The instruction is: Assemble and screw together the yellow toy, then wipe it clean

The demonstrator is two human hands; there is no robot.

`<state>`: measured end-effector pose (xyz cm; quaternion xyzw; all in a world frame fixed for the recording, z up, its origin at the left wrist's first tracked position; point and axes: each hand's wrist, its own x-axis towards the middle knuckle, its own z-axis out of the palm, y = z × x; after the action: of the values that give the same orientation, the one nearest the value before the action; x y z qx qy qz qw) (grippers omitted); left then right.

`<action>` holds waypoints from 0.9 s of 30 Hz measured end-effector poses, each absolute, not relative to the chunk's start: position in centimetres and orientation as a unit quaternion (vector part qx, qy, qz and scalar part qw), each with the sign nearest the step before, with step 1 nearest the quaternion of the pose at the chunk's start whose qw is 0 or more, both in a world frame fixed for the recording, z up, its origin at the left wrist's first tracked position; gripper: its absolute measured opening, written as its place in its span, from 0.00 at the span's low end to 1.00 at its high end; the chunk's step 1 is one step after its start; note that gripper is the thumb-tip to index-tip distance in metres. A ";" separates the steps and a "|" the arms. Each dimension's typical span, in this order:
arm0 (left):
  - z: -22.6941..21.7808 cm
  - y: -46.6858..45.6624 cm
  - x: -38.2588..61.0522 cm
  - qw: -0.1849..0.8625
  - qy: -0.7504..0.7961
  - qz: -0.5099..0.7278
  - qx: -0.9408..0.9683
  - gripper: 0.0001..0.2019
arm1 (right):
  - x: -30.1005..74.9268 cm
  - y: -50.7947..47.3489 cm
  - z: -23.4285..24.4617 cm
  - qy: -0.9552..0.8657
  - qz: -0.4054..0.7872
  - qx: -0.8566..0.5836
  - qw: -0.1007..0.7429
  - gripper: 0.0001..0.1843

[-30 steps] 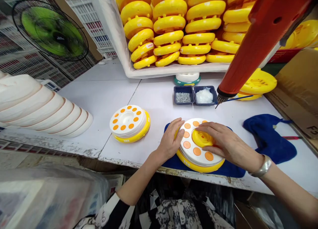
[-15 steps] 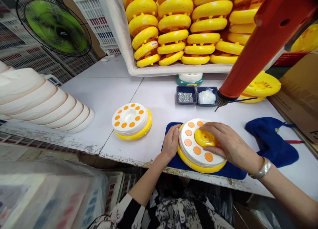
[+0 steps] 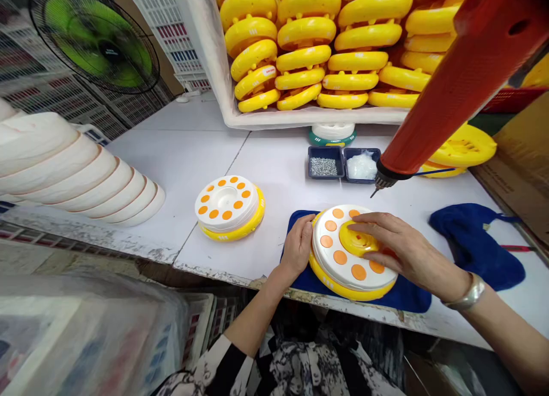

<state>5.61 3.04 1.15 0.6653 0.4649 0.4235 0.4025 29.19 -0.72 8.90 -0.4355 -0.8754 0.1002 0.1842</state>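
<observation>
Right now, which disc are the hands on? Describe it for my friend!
On the white table, find the dark blue cloth. The orange-dotted white disc on it has a yellow middle; the disc beside it has a white middle.

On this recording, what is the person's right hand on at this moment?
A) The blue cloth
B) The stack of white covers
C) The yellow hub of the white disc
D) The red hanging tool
C: the right hand lies with its fingers across the yellow hub of the white, orange-dotted disc.
</observation>
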 end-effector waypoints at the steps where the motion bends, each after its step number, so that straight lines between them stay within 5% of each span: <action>1: 1.1 3.0 5.6 0.403 0.465 0.425 0.664 0.20 | 28.8 -0.9 8.7 -0.869 0.084 -0.447 0.192 0.21; 6: 0.9 3.1 5.7 0.400 0.461 0.431 0.664 0.20 | 27.4 -1.4 8.6 -0.836 0.026 -0.509 0.202 0.21; 11: 0.8 3.2 5.7 0.402 0.459 0.433 0.664 0.20 | 28.1 -1.0 9.6 -0.857 0.049 -0.488 0.155 0.34; 27: 0.5 3.1 5.7 0.409 0.454 0.437 0.660 0.19 | 29.2 -0.4 8.4 -0.862 0.099 -0.450 0.212 0.35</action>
<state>5.68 3.09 0.55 0.6600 0.4544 0.4366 0.4090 29.23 -0.44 8.39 -0.4497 -0.8621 0.0985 0.2119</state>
